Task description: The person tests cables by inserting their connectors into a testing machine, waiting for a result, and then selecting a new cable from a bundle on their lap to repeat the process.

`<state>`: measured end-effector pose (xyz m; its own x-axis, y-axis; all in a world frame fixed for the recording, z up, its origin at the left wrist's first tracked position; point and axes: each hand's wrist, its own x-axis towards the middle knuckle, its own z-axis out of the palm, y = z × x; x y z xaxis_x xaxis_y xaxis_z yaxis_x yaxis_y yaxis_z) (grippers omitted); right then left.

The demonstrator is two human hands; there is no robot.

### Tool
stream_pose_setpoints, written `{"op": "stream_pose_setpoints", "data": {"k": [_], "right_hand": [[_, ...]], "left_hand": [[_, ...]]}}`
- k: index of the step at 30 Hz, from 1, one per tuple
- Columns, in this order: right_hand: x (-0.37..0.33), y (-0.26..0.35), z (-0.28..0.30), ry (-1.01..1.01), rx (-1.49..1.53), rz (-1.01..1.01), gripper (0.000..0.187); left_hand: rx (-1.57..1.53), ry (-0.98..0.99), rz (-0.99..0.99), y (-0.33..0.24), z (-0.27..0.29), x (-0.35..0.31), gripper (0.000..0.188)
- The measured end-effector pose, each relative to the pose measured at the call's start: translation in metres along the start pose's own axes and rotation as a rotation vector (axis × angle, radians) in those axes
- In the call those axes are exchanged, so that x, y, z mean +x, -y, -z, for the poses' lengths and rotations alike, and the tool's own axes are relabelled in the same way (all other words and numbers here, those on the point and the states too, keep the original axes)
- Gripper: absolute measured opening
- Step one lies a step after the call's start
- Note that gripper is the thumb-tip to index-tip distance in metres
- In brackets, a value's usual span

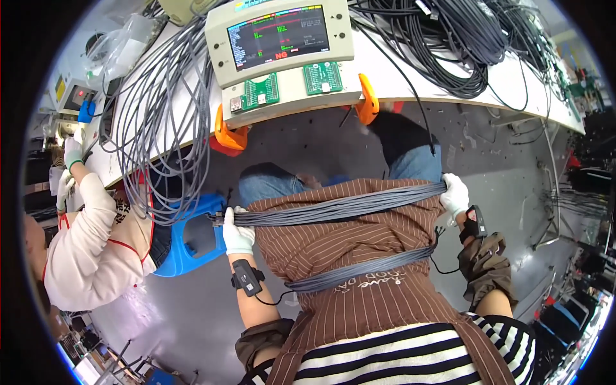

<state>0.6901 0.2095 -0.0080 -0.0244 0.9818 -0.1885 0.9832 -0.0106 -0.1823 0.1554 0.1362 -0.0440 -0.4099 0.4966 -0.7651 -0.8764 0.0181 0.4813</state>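
A bundle of grey cables (340, 210) stretches across my lap, over a brown striped apron (359, 314). My left hand (238, 233), in a white glove, is closed round its left end, where small dark connectors (217, 219) stick out past the fingers. At the other end my right hand (455, 194), also gloved, grips the same bundle near my knee. Closer to my body, a second grey cable bundle (362, 270) lies across the apron, touched by neither hand.
Ahead, a tester with a screen (279, 38) and green circuit boards stands on a white table (398, 74), with orange clamps (367, 99) at its front. Grey cables (170, 122) hang off the edge; black coils (462, 38) lie right. A co-worker (96, 237) sits left beside a blue stool (186, 240).
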Motion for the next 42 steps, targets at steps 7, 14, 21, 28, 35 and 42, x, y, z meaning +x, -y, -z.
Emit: {"op": "stream_pose_setpoints", "data": {"k": [7,14,21,28,35,42], "right_hand": [[0.01,0.007,-0.023,-0.22,0.217,0.005,0.029],[-0.011,0.009,0.013,-0.226,0.116,0.014,0.027],[0.0,0.004,0.016,-0.096,0.057,-0.014,0.03],[0.012,-0.011,0.0,-0.031,-0.046,-0.019,0.033],[0.016,-0.011,0.007,0.2,-0.038,-0.068,0.039],[0.017,-0.01,-0.003,0.174,-0.002,-0.104,0.041]], "left_hand": [[-0.057,-0.142,-0.045,-0.002,0.013,0.003,0.015],[-0.046,-0.087,0.016,-0.001,0.024,-0.005,0.014],[0.059,-0.027,0.009,-0.014,0.0,-0.002,0.019],[0.958,-0.051,-0.046,-0.035,-0.016,-0.048,0.05],[1.002,-0.127,-0.103,-0.052,-0.009,-0.061,0.048],[0.658,-0.113,-0.232,-0.009,0.005,-0.051,0.035]]}}
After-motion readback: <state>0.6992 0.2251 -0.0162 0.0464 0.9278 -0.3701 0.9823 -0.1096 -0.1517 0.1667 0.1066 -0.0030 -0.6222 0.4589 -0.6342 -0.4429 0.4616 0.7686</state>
